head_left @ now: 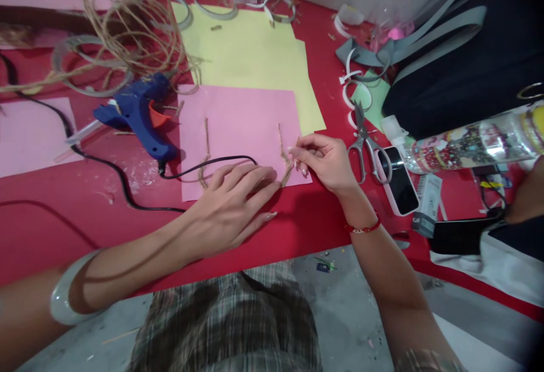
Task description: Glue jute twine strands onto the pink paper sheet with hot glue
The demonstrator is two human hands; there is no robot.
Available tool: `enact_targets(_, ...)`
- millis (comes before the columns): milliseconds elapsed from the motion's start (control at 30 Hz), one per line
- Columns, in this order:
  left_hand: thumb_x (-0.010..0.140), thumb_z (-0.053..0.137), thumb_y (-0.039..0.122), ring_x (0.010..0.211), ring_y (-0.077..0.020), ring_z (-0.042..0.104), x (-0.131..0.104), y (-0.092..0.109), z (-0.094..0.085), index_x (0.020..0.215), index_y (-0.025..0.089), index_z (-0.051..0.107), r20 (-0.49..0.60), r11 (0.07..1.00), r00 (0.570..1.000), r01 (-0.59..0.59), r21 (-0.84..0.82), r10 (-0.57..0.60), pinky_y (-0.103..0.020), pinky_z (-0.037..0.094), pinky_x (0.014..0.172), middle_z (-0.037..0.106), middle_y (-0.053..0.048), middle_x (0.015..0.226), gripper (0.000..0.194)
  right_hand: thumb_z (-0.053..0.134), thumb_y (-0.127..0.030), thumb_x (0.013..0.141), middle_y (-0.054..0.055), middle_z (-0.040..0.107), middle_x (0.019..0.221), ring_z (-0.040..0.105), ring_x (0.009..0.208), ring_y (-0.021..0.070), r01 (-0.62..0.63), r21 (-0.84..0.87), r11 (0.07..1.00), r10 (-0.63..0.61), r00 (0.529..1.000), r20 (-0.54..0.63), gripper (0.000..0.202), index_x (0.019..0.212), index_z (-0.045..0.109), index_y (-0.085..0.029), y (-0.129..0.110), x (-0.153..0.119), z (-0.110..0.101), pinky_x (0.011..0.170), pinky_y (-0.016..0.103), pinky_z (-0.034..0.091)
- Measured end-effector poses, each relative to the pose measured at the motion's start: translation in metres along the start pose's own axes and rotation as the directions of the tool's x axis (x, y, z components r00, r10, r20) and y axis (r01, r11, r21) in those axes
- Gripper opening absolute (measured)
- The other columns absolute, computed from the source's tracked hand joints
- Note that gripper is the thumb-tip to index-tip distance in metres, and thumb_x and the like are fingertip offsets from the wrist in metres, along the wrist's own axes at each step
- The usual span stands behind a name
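Note:
A pink sheet (242, 117) lies on the red table, with thin brown twine pieces standing out on it, one on the left (206, 137) and one on the right (285, 169). My left hand (238, 202) rests palm down over the sheet's lower edge, fingers spread, with nothing seen in it; what lies beneath it is hidden. At the right twine piece, my right hand (325, 162) has thumb and forefinger pinched together; anything between the fingertips is too small to make out. A black cord (212, 162) crosses the sheet and passes behind my left hand.
Left of the sheet lies a blue glue gun (142, 114), below a tangle of twine (131, 32). Yellow sheets (255, 49) lie beyond. To the right are scissors (363, 145), a phone (398, 182) and a clear bottle (471, 142). Another person's hand (529, 193) shows at the far right.

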State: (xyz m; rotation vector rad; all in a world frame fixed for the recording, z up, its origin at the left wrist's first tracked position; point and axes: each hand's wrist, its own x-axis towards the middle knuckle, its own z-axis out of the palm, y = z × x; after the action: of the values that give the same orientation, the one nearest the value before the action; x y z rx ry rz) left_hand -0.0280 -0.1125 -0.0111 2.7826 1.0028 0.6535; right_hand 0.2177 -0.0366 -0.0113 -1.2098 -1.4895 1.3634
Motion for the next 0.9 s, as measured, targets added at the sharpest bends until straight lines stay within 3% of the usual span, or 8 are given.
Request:
enact_targets(633,0.113,0.046,0.031,0.124,-0.0346,0.063,0.0032,-0.0019,-0.0003,0.131,0.015,0.073,-0.004,0.997,0.999,-0.049,0.055,0.049,-0.049,0.048,0.099,0.071,-0.016,0.138,0.036,0.092,-0.063,0.075,-0.003,0.064,0.062,0.053,0.046,0.0081,0.037,-0.028,0.999,-0.037,0.999,-0.008,0.050,0.082,0.072,-0.019,0.0033,0.0009,0.0040,0.042,0.022,0.047)
enact_targets(900,0.113,0.047,0.036,0.124,-0.0338,0.062,0.0055,-0.0001,-0.0015,0.144,0.013,0.063,-0.015,0.998,1.000,0.012,0.059,-0.011,-0.049,0.046,0.098,0.069,-0.018,0.142,0.042,0.090,-0.067,0.075,-0.002,0.064,0.064,0.053,0.048,0.0087,0.034,-0.041,0.999,-0.034,0.999,0.002,0.052,0.082,0.072,-0.019,0.0037,0.0012,0.0039,0.043,0.023,0.048)
